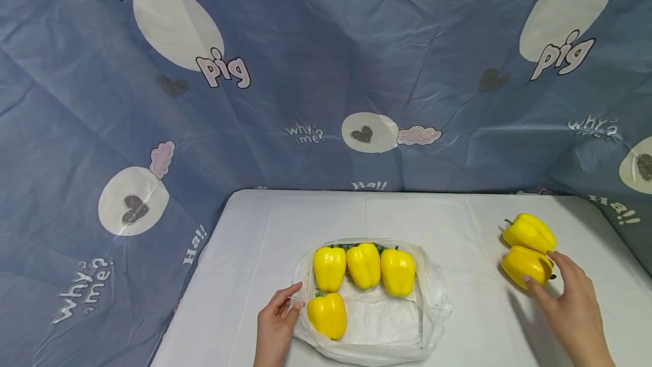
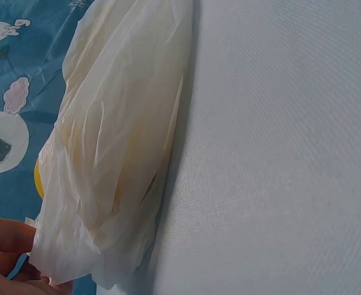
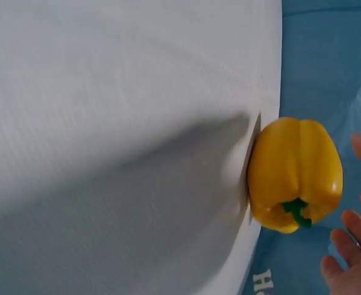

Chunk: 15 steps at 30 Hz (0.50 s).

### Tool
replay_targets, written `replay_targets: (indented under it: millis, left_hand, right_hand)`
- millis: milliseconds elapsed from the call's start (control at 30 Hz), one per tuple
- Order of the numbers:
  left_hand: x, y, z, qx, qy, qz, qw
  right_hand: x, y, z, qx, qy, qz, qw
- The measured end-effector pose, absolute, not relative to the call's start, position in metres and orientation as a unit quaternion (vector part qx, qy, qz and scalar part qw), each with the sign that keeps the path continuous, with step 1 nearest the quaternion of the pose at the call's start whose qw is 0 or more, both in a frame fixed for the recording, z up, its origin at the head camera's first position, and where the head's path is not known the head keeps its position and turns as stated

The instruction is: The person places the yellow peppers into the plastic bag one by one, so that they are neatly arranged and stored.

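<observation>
A white plastic bag [image 1: 437, 310] lies with its mouth spread wide on the table. Several yellow bell peppers sit in it: three in a back row, including the middle pepper [image 1: 364, 265], and one front-left pepper [image 1: 327, 316]. My left hand [image 1: 275, 321] pinches the bag's left rim; the left wrist view shows the fingers at the crumpled plastic [image 2: 106, 147]. On the right, two more yellow bell peppers lie side by side. My right hand [image 1: 575, 304] is spread over the nearer pepper [image 1: 524, 265], thumb and fingers around its right end. Behind it lies the farther pepper [image 1: 531, 233].
A white cloth [image 1: 285, 214] covers the table. Blue printed fabric [image 1: 305, 72] hangs along the back and sides. Dark green patches [image 1: 379, 247] show at the bag's back edge, behind the peppers.
</observation>
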State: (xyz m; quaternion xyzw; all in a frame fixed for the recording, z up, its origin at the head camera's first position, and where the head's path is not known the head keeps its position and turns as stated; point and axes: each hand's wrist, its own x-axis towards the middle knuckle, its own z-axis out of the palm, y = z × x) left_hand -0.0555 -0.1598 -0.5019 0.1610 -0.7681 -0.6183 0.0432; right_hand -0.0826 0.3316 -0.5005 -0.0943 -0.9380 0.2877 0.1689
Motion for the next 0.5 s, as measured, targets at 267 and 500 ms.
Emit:
replay_targets:
  millis: [267, 500]
  left_hand:
    - [-0.056, -0.159, -0.502, 0.174, -0.766, -0.618, 0.034]
    - [-0.056, -0.159, -0.502, 0.178, -0.766, -0.617, 0.032]
  right_hand:
    - [-0.09, 0.343, -0.502, -0.103, -0.945, 0.293, 0.105]
    - [-0.095, 0.346, -0.508, -0.13, -0.939, 0.315, 0.041]
